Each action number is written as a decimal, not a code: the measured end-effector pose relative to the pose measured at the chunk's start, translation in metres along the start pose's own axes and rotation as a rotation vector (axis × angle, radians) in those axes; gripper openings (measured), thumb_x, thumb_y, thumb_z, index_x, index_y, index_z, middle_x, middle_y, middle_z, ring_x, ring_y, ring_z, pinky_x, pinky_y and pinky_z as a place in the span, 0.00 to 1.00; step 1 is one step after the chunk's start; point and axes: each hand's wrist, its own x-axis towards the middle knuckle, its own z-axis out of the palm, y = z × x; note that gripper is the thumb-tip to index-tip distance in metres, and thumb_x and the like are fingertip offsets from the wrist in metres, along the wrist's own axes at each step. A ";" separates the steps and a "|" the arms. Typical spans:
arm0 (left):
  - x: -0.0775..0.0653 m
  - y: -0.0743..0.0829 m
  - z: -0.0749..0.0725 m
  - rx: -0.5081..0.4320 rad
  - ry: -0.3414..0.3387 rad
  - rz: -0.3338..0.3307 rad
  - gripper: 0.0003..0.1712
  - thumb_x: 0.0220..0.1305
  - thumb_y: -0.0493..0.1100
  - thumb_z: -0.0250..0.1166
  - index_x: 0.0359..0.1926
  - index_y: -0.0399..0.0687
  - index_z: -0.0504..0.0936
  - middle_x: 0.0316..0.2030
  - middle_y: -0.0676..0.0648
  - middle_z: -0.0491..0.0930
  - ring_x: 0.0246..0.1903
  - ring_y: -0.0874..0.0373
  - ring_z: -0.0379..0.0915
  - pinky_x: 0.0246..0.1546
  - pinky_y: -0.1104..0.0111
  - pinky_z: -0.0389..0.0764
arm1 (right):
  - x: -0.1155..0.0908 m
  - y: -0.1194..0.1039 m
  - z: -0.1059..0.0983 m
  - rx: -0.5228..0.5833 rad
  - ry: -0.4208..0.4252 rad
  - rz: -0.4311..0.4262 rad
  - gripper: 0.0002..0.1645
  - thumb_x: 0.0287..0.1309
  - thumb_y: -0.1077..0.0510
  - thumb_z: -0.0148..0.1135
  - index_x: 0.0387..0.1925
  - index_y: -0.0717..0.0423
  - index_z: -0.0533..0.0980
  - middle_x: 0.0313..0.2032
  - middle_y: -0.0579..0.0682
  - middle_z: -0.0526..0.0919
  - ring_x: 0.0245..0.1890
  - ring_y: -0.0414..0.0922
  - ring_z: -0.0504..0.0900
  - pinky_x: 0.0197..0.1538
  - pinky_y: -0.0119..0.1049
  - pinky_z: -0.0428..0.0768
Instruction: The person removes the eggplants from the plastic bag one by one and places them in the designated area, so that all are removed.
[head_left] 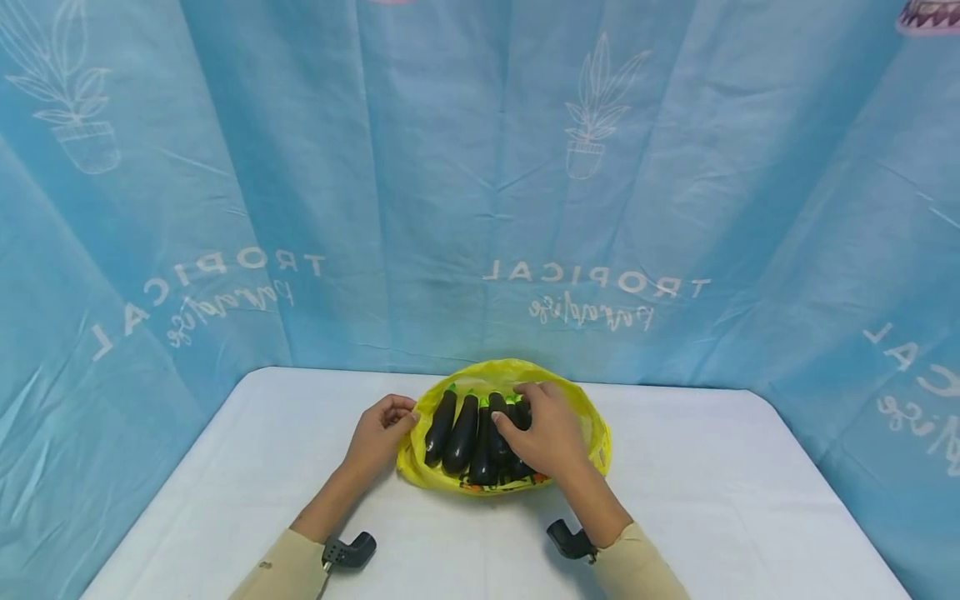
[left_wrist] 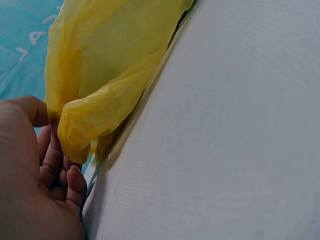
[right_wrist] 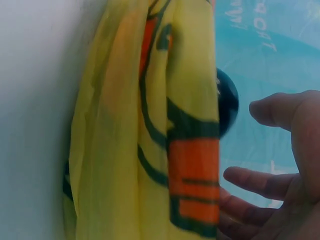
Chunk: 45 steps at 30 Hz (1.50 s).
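Your L hand (head_left: 382, 429) pinches the yellow bag (head_left: 510, 365) at its L rim, prob. to hold the mouth wide. Eggplants (head_left: 461, 437) lie side by side inside, green ends away from you, prob. for easy access. Your R hand (head_left: 555, 429) is over the right-hand ones, thumb & fingers apart, no grip seen. Head cam shows the eggplant row; L wrist cam doesn't, just the pinch; R wrist cam adds orange/green print (right_wrist: 194, 175) close up.

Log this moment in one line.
left hand: pinches edge of yellow bag; right hand: over eggplants, gripping none; eggplants: inside yellow bag
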 end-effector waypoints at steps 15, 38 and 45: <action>0.000 -0.001 -0.001 0.011 -0.013 -0.012 0.11 0.73 0.41 0.67 0.52 0.42 0.84 0.41 0.45 0.83 0.41 0.56 0.78 0.45 0.73 0.78 | -0.007 -0.004 0.019 -0.020 -0.076 0.063 0.40 0.60 0.34 0.73 0.63 0.57 0.78 0.52 0.56 0.81 0.47 0.53 0.83 0.49 0.54 0.83; 0.001 -0.001 0.000 0.015 -0.026 -0.012 0.11 0.74 0.41 0.67 0.53 0.42 0.83 0.41 0.45 0.82 0.41 0.55 0.77 0.45 0.74 0.78 | -0.012 -0.011 0.008 0.045 -0.009 0.113 0.27 0.57 0.51 0.72 0.55 0.59 0.80 0.44 0.52 0.84 0.41 0.49 0.82 0.48 0.49 0.84; 0.001 0.000 0.000 0.007 -0.030 -0.015 0.11 0.74 0.41 0.67 0.52 0.42 0.83 0.41 0.45 0.82 0.41 0.56 0.77 0.45 0.73 0.78 | -0.018 -0.012 0.000 0.064 -0.002 0.111 0.25 0.57 0.52 0.71 0.54 0.57 0.80 0.43 0.50 0.83 0.35 0.45 0.78 0.41 0.44 0.81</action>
